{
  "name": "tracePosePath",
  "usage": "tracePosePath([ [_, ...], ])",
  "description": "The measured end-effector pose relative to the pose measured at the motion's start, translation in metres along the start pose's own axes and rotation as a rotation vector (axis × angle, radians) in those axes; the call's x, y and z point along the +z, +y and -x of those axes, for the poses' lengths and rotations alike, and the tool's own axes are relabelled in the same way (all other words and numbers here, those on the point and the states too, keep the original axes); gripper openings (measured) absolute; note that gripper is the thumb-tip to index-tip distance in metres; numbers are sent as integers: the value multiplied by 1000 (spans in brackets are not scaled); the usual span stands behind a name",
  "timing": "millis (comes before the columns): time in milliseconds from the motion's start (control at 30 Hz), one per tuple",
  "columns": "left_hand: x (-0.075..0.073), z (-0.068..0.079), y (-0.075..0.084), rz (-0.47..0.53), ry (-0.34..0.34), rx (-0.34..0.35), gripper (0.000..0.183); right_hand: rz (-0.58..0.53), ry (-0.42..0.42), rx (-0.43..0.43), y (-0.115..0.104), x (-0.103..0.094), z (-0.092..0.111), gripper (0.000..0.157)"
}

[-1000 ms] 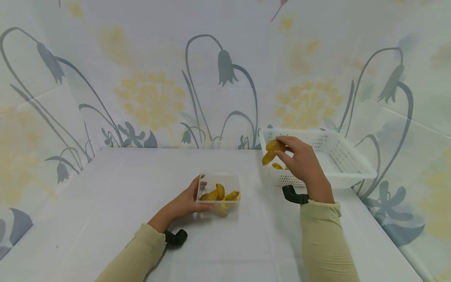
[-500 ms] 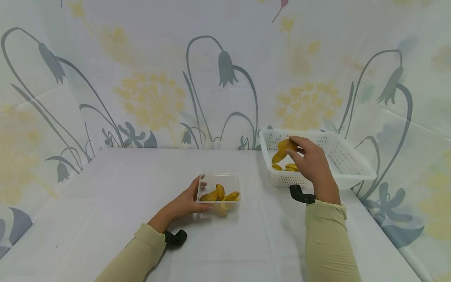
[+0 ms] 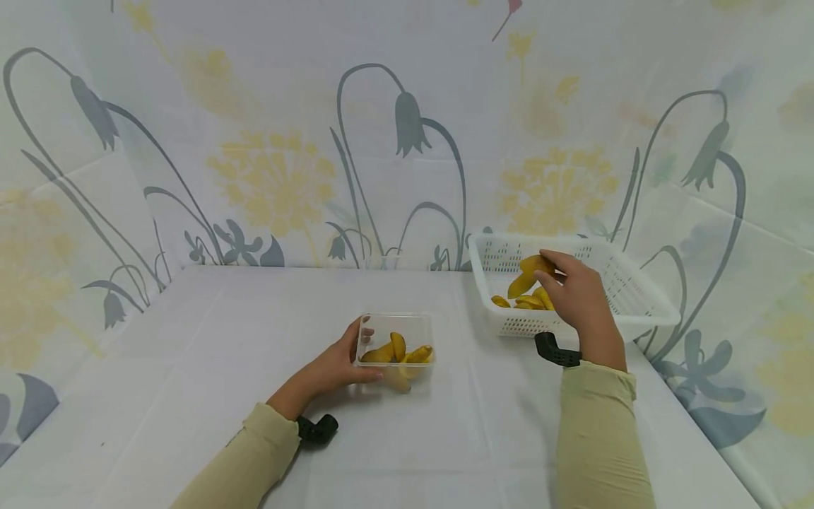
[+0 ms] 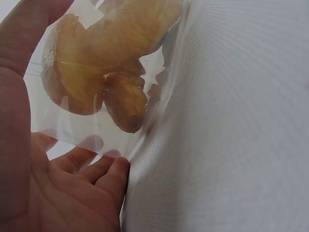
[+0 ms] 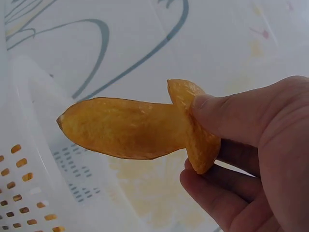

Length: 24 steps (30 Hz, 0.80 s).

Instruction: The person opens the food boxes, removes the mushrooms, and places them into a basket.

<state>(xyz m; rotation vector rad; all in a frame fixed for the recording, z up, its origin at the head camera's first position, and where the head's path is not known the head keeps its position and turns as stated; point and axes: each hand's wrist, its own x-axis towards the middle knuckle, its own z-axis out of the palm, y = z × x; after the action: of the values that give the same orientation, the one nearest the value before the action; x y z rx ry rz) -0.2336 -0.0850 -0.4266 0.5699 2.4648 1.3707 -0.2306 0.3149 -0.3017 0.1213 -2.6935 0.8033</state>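
Moved rightward since the earlier frame: yellow pieces (image 5: pixel 140 128), seemingly two, over the white basket (image 3: pixel 521 327) at the tabletop's (image 3: pixel 254 318) far right corner. Right hand (image 3: pixel 577 293): thumb and fingers pinched them; I judged them light, softish, perhaps slippery, best held mid-body. Left hand (image 3: pixel 333 364): gripped a clear box (image 3: pixel 416 329), mid-tabletop.

Right-hand grip (image 5: pixel 275 150) pinches a short dried yellow-orange piece (image 5: pixel 203 140), thumb (image 5: pixel 219 113) on top, fingers (image 5: pixel 212 193) beneath. Long dried yellow-orange piece (image 5: pixel 120 128) sticks out leftward, crosswise to it, narrow dark tip; can't tell if joined. White slotted basket (image 5: pixel 36 140) at left, orange showing through slots. Behind: white printed cloth (image 5: pixel 217 48), grey-blue curved lines (image 5: pixel 104 43), yellow blotches, small pink mark (image 5: pixel 263 34).
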Motion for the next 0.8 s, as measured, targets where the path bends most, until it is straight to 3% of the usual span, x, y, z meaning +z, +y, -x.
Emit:
tracePosePath([
  [267,0,1,0,0,7,3,115,8,-33,89,11,-4,1,56],
  [800,1,0,-1,16,-2,1,113,29,-43,170,27,-5,2,53],
])
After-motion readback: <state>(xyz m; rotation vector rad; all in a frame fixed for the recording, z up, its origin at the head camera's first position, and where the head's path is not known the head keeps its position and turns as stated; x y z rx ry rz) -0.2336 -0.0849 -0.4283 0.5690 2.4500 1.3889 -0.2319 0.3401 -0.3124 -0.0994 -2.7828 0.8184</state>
